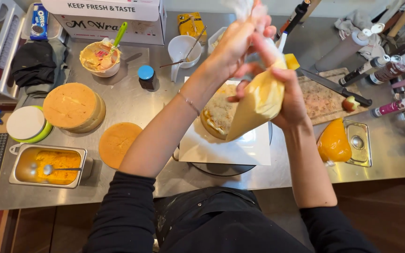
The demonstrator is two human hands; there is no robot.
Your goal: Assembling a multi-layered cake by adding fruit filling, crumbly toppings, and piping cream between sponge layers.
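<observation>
Both hands are raised over the steel bench [132, 100], clamped on a piping bag [258, 100] of pale yellow cream. The left hand [240, 40] pinches the bag's twisted top shut; the right hand [287, 100] wraps round the full belly. The bag slants down to the left, its tip just over a cake layer [217, 115] with a crumbly top, which lies on a white square board [240, 150] on a dark turntable [221, 169]. The bag and forearms hide much of that layer.

To the left, well apart from the hands, two plain sponge rounds sit on the bench: a thick one [73, 107] and a thinner one [116, 143] in front of it. A steel tray [48, 165] holds orange crumbs and a spoon. A white bowl [100, 58] holds mixed pieces of filling (pink and yellow) with a green-handled tool standing in it. A white jug [181, 49] has a whisk leaning in it, and a small dark jar with a blue lid [146, 76] stands between bowl and jug.

To the right, a long knife [333, 86] lies across a wooden board [324, 98], and a second bag of orange filling [333, 141] lies against a small steel tray [359, 143].
</observation>
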